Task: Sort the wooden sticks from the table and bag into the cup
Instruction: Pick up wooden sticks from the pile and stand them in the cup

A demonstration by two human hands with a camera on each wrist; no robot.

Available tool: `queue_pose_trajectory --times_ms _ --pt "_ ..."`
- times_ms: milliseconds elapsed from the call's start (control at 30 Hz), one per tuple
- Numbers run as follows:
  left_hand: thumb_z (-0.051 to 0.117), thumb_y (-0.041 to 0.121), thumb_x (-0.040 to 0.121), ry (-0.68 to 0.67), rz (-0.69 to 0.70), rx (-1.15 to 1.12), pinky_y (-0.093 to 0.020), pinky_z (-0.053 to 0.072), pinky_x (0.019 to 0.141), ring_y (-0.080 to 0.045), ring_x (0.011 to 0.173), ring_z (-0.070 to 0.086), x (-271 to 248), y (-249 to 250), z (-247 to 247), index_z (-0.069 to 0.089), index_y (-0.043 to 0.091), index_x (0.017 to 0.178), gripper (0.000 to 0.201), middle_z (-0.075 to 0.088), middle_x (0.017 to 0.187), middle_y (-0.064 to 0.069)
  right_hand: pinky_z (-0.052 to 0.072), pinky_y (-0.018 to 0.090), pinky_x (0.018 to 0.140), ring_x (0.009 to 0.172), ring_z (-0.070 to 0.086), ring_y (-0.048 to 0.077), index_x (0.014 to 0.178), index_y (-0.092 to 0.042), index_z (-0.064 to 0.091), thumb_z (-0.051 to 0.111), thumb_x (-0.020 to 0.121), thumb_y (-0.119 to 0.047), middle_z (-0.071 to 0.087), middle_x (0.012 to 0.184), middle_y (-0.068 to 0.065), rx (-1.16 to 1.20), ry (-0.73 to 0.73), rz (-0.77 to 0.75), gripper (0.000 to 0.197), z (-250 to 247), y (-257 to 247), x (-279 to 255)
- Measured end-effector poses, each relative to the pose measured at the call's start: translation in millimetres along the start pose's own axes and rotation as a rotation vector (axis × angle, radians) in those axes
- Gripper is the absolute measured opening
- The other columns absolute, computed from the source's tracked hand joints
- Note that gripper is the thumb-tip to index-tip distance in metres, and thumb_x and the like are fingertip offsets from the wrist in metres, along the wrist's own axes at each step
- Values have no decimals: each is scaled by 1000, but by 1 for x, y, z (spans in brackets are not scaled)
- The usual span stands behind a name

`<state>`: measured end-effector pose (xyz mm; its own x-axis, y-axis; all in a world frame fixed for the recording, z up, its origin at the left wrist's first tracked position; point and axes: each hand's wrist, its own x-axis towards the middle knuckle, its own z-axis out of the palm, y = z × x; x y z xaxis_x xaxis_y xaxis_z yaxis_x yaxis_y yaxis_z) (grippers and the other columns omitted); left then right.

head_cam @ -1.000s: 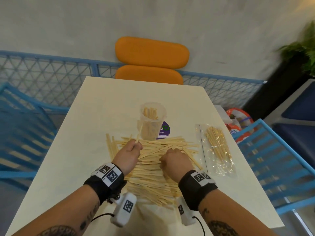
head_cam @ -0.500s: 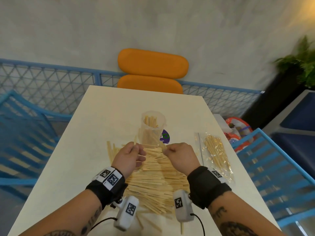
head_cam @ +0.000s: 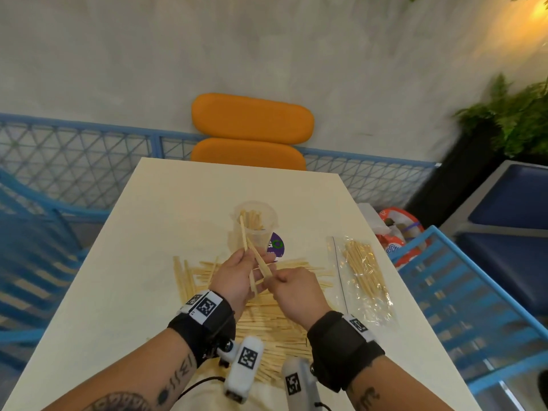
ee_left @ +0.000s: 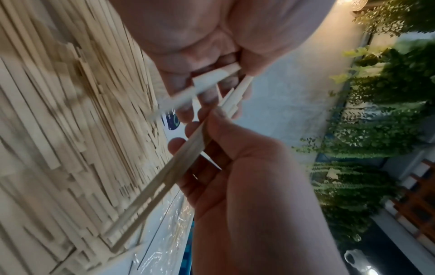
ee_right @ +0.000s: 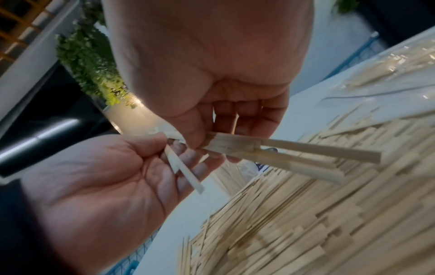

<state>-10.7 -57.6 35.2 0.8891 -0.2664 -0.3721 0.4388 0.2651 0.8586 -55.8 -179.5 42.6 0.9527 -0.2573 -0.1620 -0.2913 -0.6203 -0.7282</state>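
Both hands are raised just in front of the clear plastic cup (head_cam: 255, 229), and both are clenched on sticks: the left hand (head_cam: 237, 280) pinches a couple of pale flat wooden sticks (head_cam: 246, 250) that stand upright, their top ends reaching up in front of the cup's mouth, while the right hand (head_cam: 296, 292) pinches a small bundle of the same sticks (ee_right: 289, 154) between thumb and fingertips, its tips meeting the left hand's fingers. From the wrist views it looks as though the right hand is passing its bundle across to join the left hand's, though which way the sticks go I cannot tell for certain.

The cup stands upright on the cream tabletop (head_cam: 124, 292) and already holds a modest cluster of sticks, so some of the job is done. By my judgement it is only a small share. A broad loose heap of sticks (head_cam: 275, 327) lies on the tabletop nearer the person than the cup, under and around both wrists. To the right of the cup, well apart from it, a clear plastic bag (head_cam: 364, 277) lies flat with a fair bundle of sticks inside; whether it is open is not clear. The heap and the bag's whole contents remain to be moved
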Motion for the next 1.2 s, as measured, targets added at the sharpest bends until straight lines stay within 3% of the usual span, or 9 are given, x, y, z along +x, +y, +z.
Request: queue_pose_trajectory --times_ms 100,233,333,500,600,733,967,1100,1200 --pt "37 22 109 -41 31 79 -45 54 90 -22 100 72 -2 -4 3 63 13 110 28 77 104 -4 46 35 61 55 51 10 64 -15 70 62 90 -27 62 59 4 19 -19 -5 30 0 0 1" --pt "40 22 107 -40 116 259 -18 46 61 -2 72 66 1 -7 4 65 18 104 25 77 99 2 51 29 71 71 61 0 59 -24 68 64 92 -24 68 71 -9 -28 -45 -105 33 2 -5 4" --pt "42 24 106 -32 167 291 -31 50 74 -16 84 66 7 -6 -1 69 31 92 32 77 96 0 52 24 84 100 65 -5 60 -19 70 71 86 -19 75 103 -12 102 -39 -92 26 3 -7 7" --pt "36 15 109 -5 161 -19 -44 54 90 -22 102 70 8 5 2 58 12 96 26 70 74 0 52 19 64 69 66 0 77 -13 76 82 77 -15 77 81 -4 388 93 -1 6 10 -17 5" --pt "32 9 109 26 158 -187 -38 57 73 -20 85 70 8 16 3 54 11 95 26 54 67 -1 55 17 70 79 72 9 95 -8 72 82 76 -3 77 86 2 550 46 23 22 9 -18 7" --pt "32 4 108 102 194 -373 -35 53 72 -13 50 50 15 28 -7 52 12 89 29 46 64 0 56 19 78 88 72 8 106 -14 66 78 83 -8 76 96 -1 444 -41 6 26 8 -13 6" --pt "34 18 109 -50 260 198 -25 32 52 -10 52 34 13 20 -17 58 14 102 25 46 67 3 53 27 94 105 61 1 130 -25 53 53 102 -27 62 122 -12 379 176 -171 28 -20 -27 18" --pt "45 33 98 -261 257 404 -25 29 54 -9 54 34 9 9 -15 57 11 106 26 44 69 5 38 2 88 123 49 1 153 -22 28 46 104 -34 40 148 -13 293 238 -333 54 -54 -60 31" --pt "44 38 88 -342 281 465 -25 30 53 -8 55 34 1 13 -6 54 4 105 40 45 66 10 40 17 99 124 50 6 154 -17 32 40 107 -33 45 149 -5 106 208 -375 51 -64 -76 37"
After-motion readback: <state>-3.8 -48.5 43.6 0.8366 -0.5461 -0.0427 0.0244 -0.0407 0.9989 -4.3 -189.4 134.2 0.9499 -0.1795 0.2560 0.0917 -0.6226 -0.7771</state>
